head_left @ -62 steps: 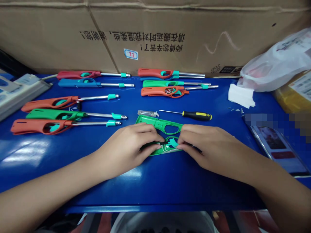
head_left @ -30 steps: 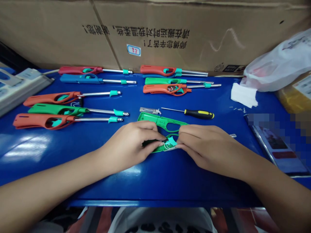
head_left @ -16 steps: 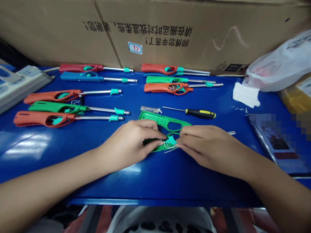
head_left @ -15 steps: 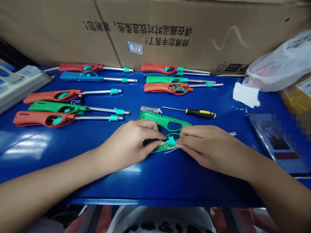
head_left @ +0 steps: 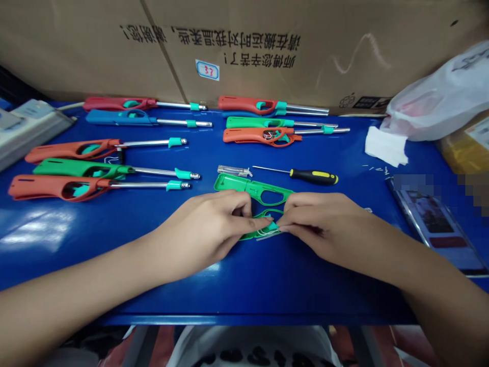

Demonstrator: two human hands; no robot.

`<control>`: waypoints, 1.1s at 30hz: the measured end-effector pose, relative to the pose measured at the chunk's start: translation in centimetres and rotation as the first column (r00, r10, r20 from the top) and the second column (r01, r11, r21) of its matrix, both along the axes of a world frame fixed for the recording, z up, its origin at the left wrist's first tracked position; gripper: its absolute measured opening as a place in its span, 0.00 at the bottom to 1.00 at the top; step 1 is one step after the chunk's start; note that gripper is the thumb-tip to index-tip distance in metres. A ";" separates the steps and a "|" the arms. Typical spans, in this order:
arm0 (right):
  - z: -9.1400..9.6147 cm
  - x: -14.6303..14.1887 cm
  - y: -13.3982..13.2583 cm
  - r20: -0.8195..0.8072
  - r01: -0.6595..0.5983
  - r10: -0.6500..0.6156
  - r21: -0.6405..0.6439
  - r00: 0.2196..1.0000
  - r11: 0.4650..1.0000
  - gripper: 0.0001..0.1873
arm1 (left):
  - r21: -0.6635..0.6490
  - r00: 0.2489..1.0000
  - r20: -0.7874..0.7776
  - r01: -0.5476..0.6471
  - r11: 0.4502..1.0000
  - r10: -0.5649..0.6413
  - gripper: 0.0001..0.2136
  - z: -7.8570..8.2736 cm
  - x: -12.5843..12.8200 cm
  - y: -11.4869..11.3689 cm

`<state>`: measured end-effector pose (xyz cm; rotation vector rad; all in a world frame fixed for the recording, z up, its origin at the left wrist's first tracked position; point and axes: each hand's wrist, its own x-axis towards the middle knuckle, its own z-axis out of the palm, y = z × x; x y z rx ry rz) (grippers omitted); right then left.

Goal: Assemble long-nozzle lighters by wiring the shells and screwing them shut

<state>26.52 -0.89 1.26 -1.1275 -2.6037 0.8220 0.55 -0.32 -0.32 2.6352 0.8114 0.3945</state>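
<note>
On the blue table [head_left: 248,275] my left hand [head_left: 208,229] and my right hand [head_left: 324,224] meet over a green lighter shell half [head_left: 255,233]. Both hands have their fingers curled and pinched on it, around a small teal trigger piece [head_left: 272,225] and thin white wires. A second green shell half [head_left: 254,187] lies just behind my hands. Beside it sit a small metal part [head_left: 233,171] and a yellow-and-black screwdriver [head_left: 305,176].
Several long-nosed lighters in orange, green, red and blue lie in groups at the left [head_left: 95,171] and back middle [head_left: 267,127]. Cardboard boxes [head_left: 244,46] wall the back. A white plastic bag [head_left: 439,102], white paper [head_left: 384,145] and a phone [head_left: 435,224] lie at the right; a power strip [head_left: 26,132] lies at the left.
My fingertips have drawn closer together over the teal trigger piece, covering more of the shell half. The view has shifted slightly. Nothing else on the table has moved.
</note>
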 end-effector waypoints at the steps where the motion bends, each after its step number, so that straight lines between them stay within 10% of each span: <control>1: 0.0 -0.1 0.1 -0.042 0.045 -0.046 -0.038 0.998 0.998 0.11 | 0.051 0.999 -0.040 0.022 0.998 -0.020 0.18 0.1 0.0 0.0; 12: 0.4 -0.1 0.6 -0.024 0.333 -0.361 -0.332 0.932 0.882 0.06 | 0.358 0.960 -0.256 0.199 0.912 -0.109 0.18 0.6 -0.1 0.1; 33: 1.4 0.9 0.6 0.106 0.243 -0.228 -0.168 0.968 0.955 0.04 | -0.125 0.982 0.186 0.015 0.992 0.008 0.12 -0.4 0.3 1.1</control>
